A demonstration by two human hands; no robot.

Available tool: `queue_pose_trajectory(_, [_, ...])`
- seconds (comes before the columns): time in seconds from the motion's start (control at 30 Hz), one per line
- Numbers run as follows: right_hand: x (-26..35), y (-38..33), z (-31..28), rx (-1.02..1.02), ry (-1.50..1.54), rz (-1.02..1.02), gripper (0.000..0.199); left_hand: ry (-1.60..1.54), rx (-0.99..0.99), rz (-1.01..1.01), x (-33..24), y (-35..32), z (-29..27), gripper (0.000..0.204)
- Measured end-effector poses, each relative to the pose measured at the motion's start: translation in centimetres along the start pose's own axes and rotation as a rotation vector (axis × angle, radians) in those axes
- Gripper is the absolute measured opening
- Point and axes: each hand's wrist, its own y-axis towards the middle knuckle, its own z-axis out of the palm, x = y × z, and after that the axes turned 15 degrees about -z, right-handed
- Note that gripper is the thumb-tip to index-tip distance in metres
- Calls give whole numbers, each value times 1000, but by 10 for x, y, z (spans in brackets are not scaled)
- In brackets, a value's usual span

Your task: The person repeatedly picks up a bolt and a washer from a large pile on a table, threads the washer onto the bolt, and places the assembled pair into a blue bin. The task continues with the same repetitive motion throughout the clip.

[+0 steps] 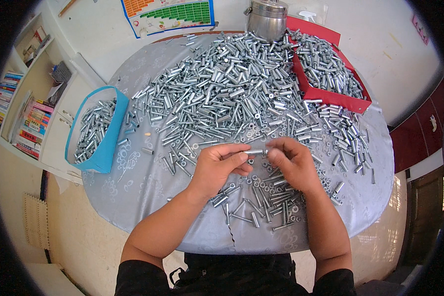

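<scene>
Between my two hands a shiny metal sleeve anchor (254, 152) lies nearly level above the table. My left hand (218, 166) pinches its left part between thumb and fingers. At its other end, my right hand (295, 162) has thumb and fingertips closed; a small ring or nut seems to be there, too small to make out. Beneath and between my forearms lie loose bolts (261, 197), sleeves and nuts. A large heap of metal sleeves and bolts (227, 84) rises just beyond my hands, with loose nuts (254, 129) along its near edge.
A blue fabric box (103, 148) of metal parts stands at the left. At the far right sits a red box (335, 101) filled with similar parts, beside a steel pot (267, 22). A grey patterned cloth (148, 197) covers the round table. Bookshelves (34, 98) line the left wall.
</scene>
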Motion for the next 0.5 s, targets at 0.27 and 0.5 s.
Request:
queue_pose_trajectory(0.27, [-5,-2,1,-16,16,-51,19,16,9,2,-1,-1,2,26])
queue_pose_trajectory(0.5, [3,0,-4,110,-7,51,16,7,11,9,1,-2,0,26])
